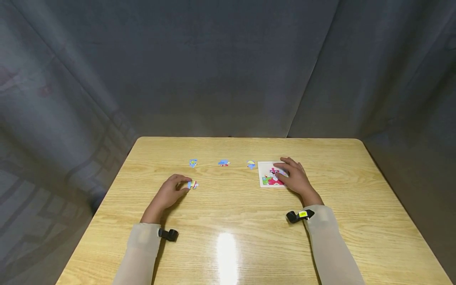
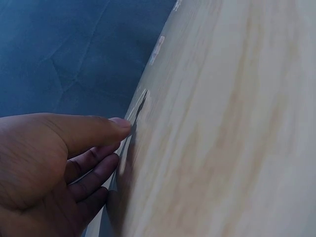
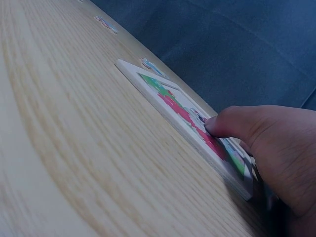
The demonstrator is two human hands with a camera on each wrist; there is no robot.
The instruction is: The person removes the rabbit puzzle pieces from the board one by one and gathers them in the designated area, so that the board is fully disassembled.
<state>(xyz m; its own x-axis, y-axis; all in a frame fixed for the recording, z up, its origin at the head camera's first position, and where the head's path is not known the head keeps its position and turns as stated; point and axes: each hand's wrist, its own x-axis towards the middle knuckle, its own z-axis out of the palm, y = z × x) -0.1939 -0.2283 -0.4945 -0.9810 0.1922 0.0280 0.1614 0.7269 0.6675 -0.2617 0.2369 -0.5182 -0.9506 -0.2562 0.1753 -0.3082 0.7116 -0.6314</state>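
Observation:
My left hand (image 1: 171, 193) is at the left of the wooden table, its thumb and fingers pinching the edges of a small blue and yellow jigsaw piece (image 1: 193, 185). From the left wrist view, that piece (image 2: 143, 101) shows almost edge-on beyond the thumb tip. On the right, my right hand (image 1: 295, 177) reaches over a white-framed puzzle board (image 1: 261, 174) with a pink and white animal picture. Thumb and index finger hold a pink and white jigsaw piece (image 1: 273, 171) on the picture. In the right wrist view the thumb (image 3: 222, 123) touches the picture; the other fingers are mostly hidden.
Three loose jigsaw pieces lie in a row farther back: a blue and yellow one (image 1: 193, 163), a blue and red one (image 1: 224, 162) and a rounded one (image 1: 251, 164) beside the board. Dark grey curtains (image 1: 213, 79) hang behind the table (image 1: 228, 213).

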